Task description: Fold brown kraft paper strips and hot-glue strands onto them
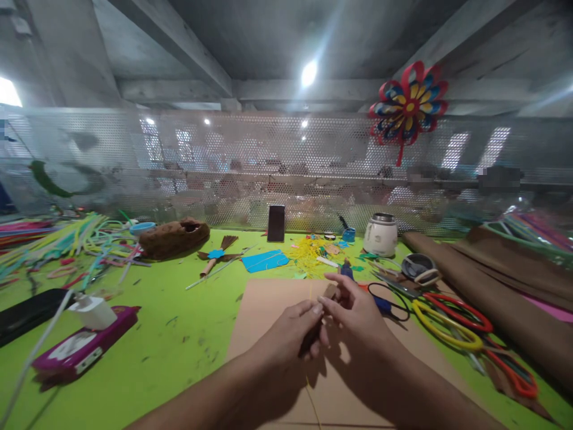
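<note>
My left hand (286, 334) and my right hand (358, 313) meet over a brown cardboard sheet (264, 304) on the green table. The left hand's fingers are curled round a small dark brown stick-like piece (310, 341). The right hand pinches the upper end of that piece (330, 292) between thumb and fingers. A thin yellow thread (310, 388) hangs down from the hands across the cardboard.
Yellow scissors (443, 325) and red scissors (461, 310) lie to the right, beside brown rolled sheets (492, 280). A magenta box with a white charger (85, 340) sits at left. Coloured strips (67, 245), a blue card (265, 261), a phone (276, 223) and a white pot (380, 235) stand behind.
</note>
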The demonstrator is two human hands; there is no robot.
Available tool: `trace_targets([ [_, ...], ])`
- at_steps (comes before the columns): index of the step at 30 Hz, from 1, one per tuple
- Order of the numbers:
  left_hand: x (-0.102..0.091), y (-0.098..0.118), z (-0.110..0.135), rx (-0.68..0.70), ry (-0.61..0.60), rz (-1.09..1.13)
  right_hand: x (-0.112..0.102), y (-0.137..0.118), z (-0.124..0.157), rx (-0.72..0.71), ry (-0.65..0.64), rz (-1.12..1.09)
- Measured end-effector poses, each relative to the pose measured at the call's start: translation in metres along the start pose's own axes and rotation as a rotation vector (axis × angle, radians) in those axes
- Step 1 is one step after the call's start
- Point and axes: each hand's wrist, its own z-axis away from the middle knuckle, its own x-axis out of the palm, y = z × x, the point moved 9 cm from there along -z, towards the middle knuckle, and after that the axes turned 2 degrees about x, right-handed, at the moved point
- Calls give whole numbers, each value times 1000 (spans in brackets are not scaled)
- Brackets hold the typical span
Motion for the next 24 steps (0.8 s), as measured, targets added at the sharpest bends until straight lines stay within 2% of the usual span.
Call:
trace_targets([
  [4, -5, -6, -3, -23, 37, -44, 3, 2, 1, 35, -13, -74],
  [8, -10, -10, -7, -42, 26, -74, 4, 4, -1, 61, -34, -136],
  [17, -12, -14, -5, -30, 60, -49, 0, 10, 0, 84, -30, -138],
  [24, -23, -31, -11, -65, 87, -108, 1, 6, 0, 67, -55, -160],
])
